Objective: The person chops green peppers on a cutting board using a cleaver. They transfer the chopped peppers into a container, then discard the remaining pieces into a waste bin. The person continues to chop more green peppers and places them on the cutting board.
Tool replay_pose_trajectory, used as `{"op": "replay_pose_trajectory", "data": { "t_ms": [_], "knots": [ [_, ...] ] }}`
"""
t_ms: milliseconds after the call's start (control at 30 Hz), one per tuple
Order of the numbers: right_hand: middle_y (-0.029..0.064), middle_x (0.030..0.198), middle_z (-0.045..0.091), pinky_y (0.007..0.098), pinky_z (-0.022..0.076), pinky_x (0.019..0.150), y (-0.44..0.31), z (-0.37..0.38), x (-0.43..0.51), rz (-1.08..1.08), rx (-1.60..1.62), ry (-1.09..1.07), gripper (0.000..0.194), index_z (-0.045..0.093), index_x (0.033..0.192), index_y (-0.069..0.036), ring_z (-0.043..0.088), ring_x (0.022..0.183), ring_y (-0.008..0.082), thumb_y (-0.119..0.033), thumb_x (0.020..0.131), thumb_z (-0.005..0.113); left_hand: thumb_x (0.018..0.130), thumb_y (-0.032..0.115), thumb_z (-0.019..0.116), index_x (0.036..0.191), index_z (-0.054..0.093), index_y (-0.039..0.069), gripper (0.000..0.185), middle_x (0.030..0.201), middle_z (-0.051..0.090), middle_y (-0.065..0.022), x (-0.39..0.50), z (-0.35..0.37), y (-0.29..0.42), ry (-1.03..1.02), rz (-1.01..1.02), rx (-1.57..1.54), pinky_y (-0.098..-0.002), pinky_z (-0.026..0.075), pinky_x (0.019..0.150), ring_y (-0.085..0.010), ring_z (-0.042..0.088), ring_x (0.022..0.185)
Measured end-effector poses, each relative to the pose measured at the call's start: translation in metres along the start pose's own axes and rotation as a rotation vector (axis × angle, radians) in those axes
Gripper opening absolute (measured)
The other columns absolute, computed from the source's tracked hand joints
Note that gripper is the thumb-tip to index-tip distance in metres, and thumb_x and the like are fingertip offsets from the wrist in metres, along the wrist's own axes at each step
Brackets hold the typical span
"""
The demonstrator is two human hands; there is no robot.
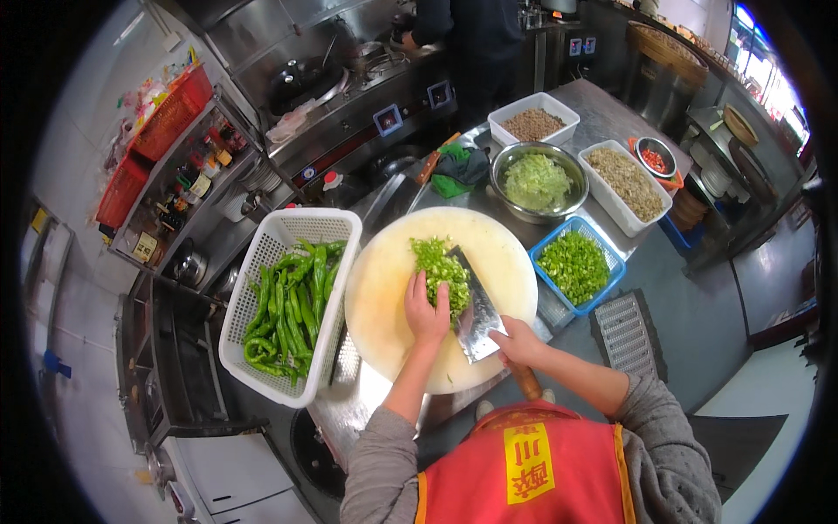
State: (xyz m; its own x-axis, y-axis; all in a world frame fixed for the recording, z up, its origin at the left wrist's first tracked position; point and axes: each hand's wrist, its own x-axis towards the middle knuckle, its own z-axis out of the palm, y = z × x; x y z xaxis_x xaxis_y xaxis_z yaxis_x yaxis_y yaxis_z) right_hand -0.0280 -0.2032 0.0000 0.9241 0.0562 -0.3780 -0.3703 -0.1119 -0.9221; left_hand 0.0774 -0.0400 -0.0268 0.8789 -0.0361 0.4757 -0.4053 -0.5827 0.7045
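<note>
My left hand rests against a pile of chopped green peppers, thumb spread from the fingers. Some fingertips are hidden by the bits. The pile lies on a round, pale chopping board. My right hand grips a Chinese cleaver where blade and wooden handle meet. Its broad blade lies tilted along the right side of the pile, the far end touching the chopped bits. To the left, a white perforated plastic basket holds whole long green peppers. A blue basket at the right holds chopped green pieces.
Behind the board stand a steel bowl of shredded greens, a white tub of brown crumbled food, another long tub and a small bowl of red pieces. A green cloth lies nearby. A person stands at the stove.
</note>
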Motion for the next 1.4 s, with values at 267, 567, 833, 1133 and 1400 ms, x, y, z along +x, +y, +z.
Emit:
{"op": "replay_pose_trajectory", "data": {
  "t_ms": [267,567,833,1133,1400],
  "knots": [
    [0.0060,0.054,0.048,0.0309,0.0411,0.037,0.014,0.016,-0.001,0.063,-0.106,-0.068,0.021,0.046,0.102,-0.001,0.048,0.040,0.0140,-0.017,0.090,0.052,0.091,0.024,0.049,0.119,0.051,-0.003,0.039,0.123,0.051,-0.0229,-0.030,0.017,0.010,0.170,-0.210,-0.059,-0.0416,0.034,0.100,-0.0373,0.046,0.116],
    [0.0119,0.053,0.052,0.0350,0.0436,0.040,0.005,-0.005,-0.028,-0.104,-0.054,-0.098,0.022,0.043,0.084,0.001,0.054,0.042,0.0200,-0.019,0.089,0.050,0.094,0.021,0.043,0.122,0.049,-0.006,0.040,0.128,0.047,-0.0237,-0.035,0.013,0.037,0.160,-0.193,-0.127,-0.0406,0.031,0.102,-0.0360,0.043,0.119],
    [0.0114,0.051,0.050,0.0347,0.0422,0.037,0.007,-0.069,-0.055,-0.122,-0.023,0.034,0.018,0.043,0.085,0.002,0.051,0.038,0.0193,-0.015,0.089,0.050,0.094,0.020,0.042,0.122,0.050,-0.004,0.037,0.127,0.048,-0.0226,-0.029,0.066,0.100,0.130,-0.098,-0.224,-0.0400,0.032,0.101,-0.0357,0.044,0.119],
    [0.0066,0.056,0.051,0.0305,0.0439,0.039,0.015,-0.179,-0.097,0.109,0.063,0.163,0.015,0.048,0.089,0.000,0.050,0.041,0.0143,-0.015,0.089,0.051,0.094,0.021,0.041,0.121,0.048,-0.008,0.040,0.126,0.046,-0.0264,-0.045,0.176,0.170,-0.056,-0.097,-0.309,-0.0422,0.029,0.103,-0.0389,0.040,0.121],
    [0.0075,0.059,0.053,0.0304,0.0438,0.042,0.031,-0.242,-0.072,0.248,0.158,-0.032,0.016,0.049,0.091,0.000,0.051,0.044,0.0153,-0.016,0.089,0.050,0.068,0.041,0.072,0.121,0.056,0.015,0.062,0.138,0.033,-0.0236,-0.053,0.207,0.197,-0.190,0.156,0.017,-0.0570,0.020,0.104,-0.0443,0.024,0.130]
  ]
}}
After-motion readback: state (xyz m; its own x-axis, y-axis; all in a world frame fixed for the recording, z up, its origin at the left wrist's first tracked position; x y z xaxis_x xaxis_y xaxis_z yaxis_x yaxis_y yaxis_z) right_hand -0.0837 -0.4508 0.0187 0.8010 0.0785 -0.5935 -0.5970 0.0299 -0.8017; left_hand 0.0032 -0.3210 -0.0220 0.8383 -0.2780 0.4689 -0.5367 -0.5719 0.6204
